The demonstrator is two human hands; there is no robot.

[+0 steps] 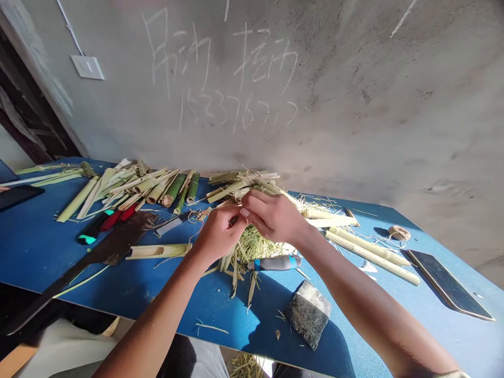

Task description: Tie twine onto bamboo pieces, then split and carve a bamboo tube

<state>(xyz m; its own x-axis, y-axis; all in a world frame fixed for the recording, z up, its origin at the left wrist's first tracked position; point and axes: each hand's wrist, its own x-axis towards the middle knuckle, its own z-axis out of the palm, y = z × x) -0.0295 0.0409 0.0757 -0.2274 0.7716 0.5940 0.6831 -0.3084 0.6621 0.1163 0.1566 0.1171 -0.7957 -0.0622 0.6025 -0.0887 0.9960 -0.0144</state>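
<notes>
My left hand (218,233) and my right hand (271,216) meet above a blue table (47,252), their fingers closed together on a thin bamboo strip (233,221) that is mostly hidden. Behind them lies a bundle of bamboo splints (244,184), touching my right fingers. Beneath both hands is a heap of pale green bamboo shavings (252,244). A screwdriver-like tool with a blue and white handle (275,262) lies just below my right wrist.
A large machete (110,244) and red- and green-handled tools (106,223) lie left, near a heap of cut bamboo (137,184). Right are bamboo tubes (370,252), a twine ball (399,232), a dark tablet (449,283) and an abrasive block (309,313). A chalk-marked wall (236,89) stands behind.
</notes>
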